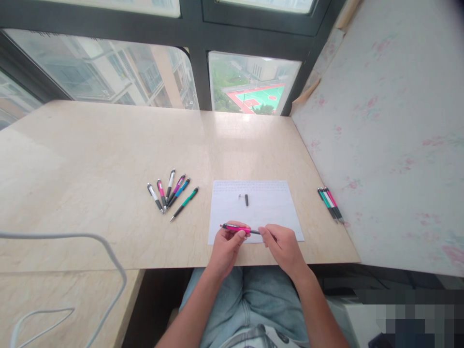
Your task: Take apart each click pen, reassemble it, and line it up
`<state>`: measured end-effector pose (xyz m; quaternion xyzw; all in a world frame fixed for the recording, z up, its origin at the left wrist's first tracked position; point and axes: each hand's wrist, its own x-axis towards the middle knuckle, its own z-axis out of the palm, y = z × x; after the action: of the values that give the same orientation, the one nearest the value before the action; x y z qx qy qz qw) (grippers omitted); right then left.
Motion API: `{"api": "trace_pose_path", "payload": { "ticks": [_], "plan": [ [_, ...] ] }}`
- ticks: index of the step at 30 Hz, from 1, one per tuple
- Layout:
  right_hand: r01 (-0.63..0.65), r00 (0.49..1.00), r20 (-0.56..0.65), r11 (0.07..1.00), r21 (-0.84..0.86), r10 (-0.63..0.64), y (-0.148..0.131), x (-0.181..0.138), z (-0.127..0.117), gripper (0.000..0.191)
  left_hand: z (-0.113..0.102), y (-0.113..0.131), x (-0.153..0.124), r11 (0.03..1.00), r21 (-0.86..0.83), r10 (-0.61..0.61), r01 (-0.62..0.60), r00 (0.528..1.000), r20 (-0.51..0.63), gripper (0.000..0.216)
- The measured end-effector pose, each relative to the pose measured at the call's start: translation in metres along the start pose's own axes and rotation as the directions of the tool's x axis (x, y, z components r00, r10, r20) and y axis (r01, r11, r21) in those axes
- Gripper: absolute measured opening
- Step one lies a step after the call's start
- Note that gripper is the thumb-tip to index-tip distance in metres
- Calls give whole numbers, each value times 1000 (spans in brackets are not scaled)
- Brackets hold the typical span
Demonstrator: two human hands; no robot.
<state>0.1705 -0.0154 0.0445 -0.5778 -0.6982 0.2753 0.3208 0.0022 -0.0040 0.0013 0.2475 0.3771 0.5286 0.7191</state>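
My left hand [226, 246] is closed around a pink and black pen [235, 228], held level over the near edge of a white sheet of paper [268, 205]. My right hand [281, 244] pinches the thin dark part sticking out of the pen's right end. A small black piece [246, 199] and a tiny pale piece [240, 195] lie on the sheet, apart from both hands.
Several pens [170, 193] in different colours are fanned out on the beige table [90, 159] to the left of the paper. A few more pens [329, 203] lie at the table's right edge by a patterned wall. A white cable [108, 256] loops at the near left.
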Motion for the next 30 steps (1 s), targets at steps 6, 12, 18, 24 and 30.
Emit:
{"api": "trace_pose_path", "payload": {
  "ticks": [6,12,18,24,30],
  "plan": [
    [65,997,-45,998,12,-65,0,-1,2,27,-1,0,0,1000,-19,-10,10,1000,5,17],
    [-30,998,-56,1000,11,30,2,-2,6,44,0,1,-1,1000,1,-9,9,1000,19,19],
    [38,996,-82,996,83,-31,0,-2,2,15,0,1,0,1000,-24,-17,17,1000,-12,18],
    [55,997,-61,998,30,-53,0,-2,2,24,1,2,0,999,-38,-7,6,1000,-16,15],
    [54,998,-36,998,15,-53,-1,-3,6,30,-1,1,0,999,-51,-8,7,1000,-14,16]
  ]
}}
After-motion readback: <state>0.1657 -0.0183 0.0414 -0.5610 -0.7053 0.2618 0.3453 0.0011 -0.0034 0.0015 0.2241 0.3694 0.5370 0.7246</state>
